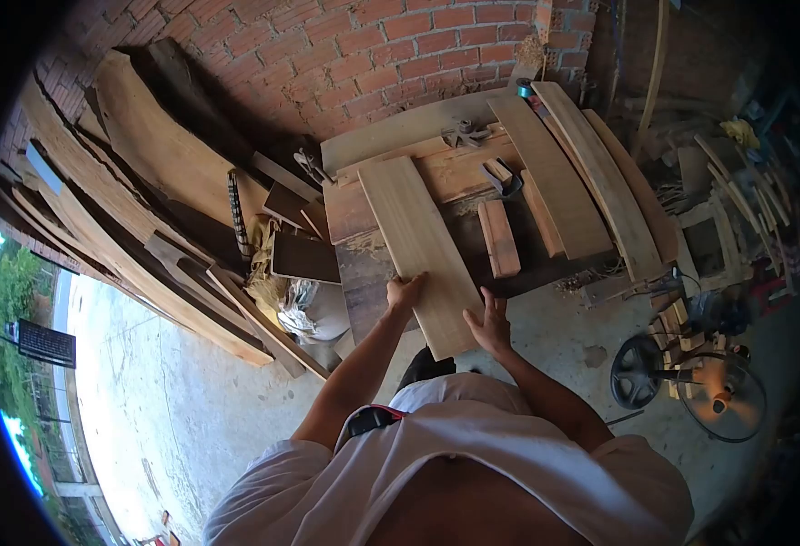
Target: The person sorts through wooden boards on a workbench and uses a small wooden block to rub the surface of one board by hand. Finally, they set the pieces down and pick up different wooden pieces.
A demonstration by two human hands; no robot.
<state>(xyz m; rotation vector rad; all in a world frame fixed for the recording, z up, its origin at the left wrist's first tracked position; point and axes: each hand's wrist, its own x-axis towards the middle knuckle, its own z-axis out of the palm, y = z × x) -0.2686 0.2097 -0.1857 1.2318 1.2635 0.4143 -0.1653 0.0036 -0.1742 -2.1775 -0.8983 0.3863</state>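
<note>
A wide, smooth wooden board [418, 237] lies lengthwise on the workbench [364, 291], its near end jutting past the bench edge towards my body. My left hand [405, 293] grips the board's left edge, with the fingers under or behind it. At the right edge, near the close end, my right hand [489, 325] has its fingers spread and touches the board's side. To the right of the board lie a short wood block [498, 238] and a hand plane [502, 178]. A metal tool [465, 135] rests farther back.
Long planks [555, 182] lie along the bench's right side. Slabs and boards [172, 136] lean at the left by the brick wall [373, 55]. A fan [720, 397] stands on the floor at the right, near wood scraps. Bags [307, 309] sit left of the bench.
</note>
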